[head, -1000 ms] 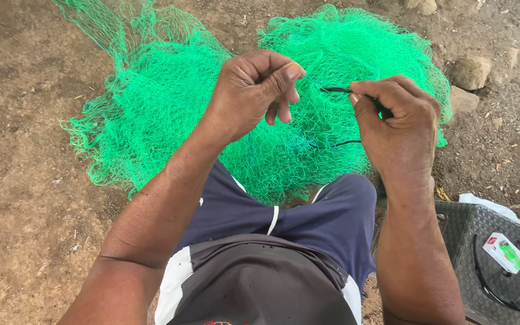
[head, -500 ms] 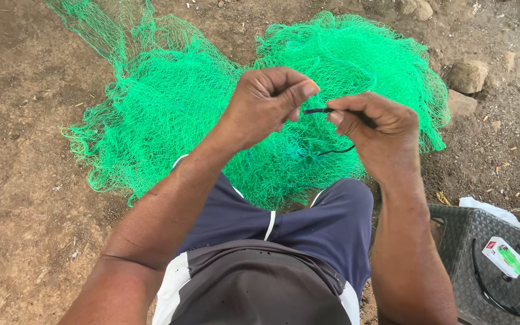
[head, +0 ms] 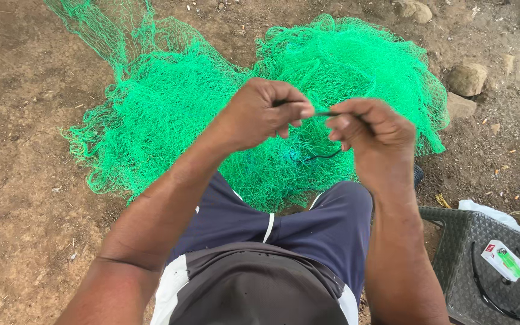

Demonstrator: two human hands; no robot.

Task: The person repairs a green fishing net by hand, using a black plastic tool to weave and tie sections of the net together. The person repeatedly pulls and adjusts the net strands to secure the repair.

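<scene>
Head view: left hand (head: 264, 114) and right hand (head: 371, 129) sat close together at frame centre, above the green net (head: 170, 114). Fingers of both were pinched together on a thin dark cord (head: 326, 114) spanning the small gap between them; a loop of it hung down to the net below. Net was heaped on the dirt ground (head: 19, 90), filling the upper middle. Rocks (head: 467, 78) upper right. Dark woven stool (head: 482, 253) lower right carried a small white-green box (head: 503, 260).

Stones (head: 466, 79) on dirt; a small box (head: 504, 260) on a dark stool (head: 452, 241).
</scene>
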